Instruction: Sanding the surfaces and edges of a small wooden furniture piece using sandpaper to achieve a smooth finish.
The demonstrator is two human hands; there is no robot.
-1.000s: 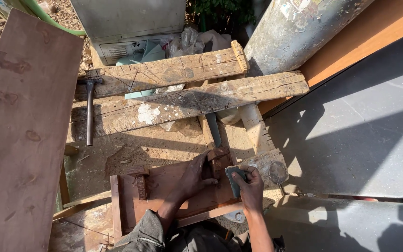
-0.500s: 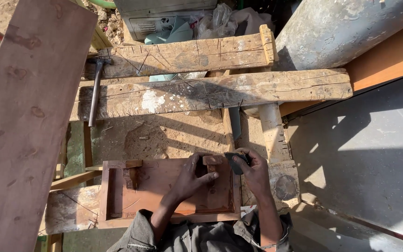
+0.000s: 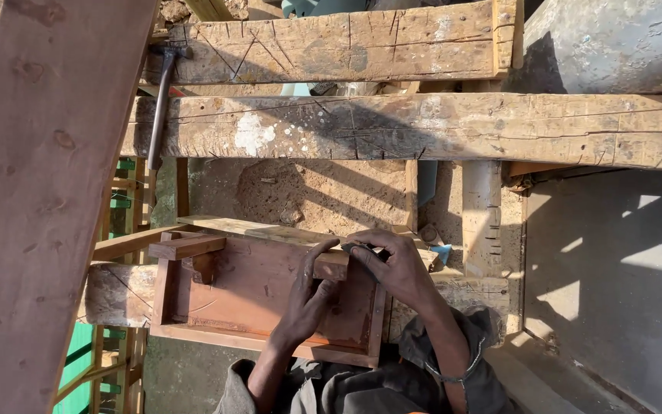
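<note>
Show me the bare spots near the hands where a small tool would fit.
Free: sandy patch between the lower beam and reddish wooden tray; the tray's left floor; grey slab at right. Crowded: tray's right corner, under the left hand and right hand.

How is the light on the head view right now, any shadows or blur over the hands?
Head view: hard sunlight, sharp focus, no blur. Dark shadow bands cross the scarred wooden beam and the sandy ground. The left hand and right hand on the reddish-brown wooden frame are mostly sunlit.
</note>
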